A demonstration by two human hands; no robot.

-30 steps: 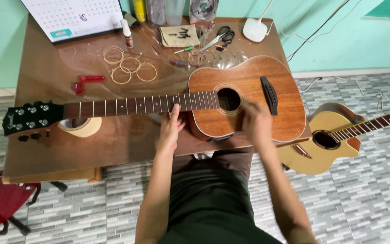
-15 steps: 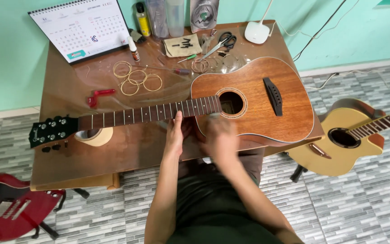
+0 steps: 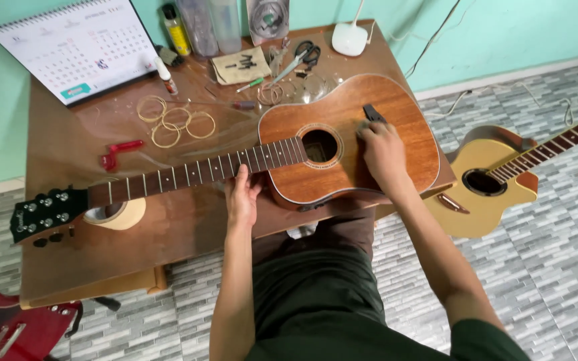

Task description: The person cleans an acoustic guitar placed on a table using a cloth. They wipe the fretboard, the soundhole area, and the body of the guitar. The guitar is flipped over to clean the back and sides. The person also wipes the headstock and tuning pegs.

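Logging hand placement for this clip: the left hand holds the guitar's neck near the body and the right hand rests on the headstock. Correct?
Not quite. In the head view the right hand rests on the acoustic guitar body beside the bridge, not the headstock. The left hand holds the neck.

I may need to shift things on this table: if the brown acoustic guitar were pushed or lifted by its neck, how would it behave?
The acoustic guitar looks rigid and hollow, so probably light for its size. Its headstock rests on a tape roll, so a push might rock or slide it off. The glossy body under the right hand may be slippery; the left hand steadies the neck.
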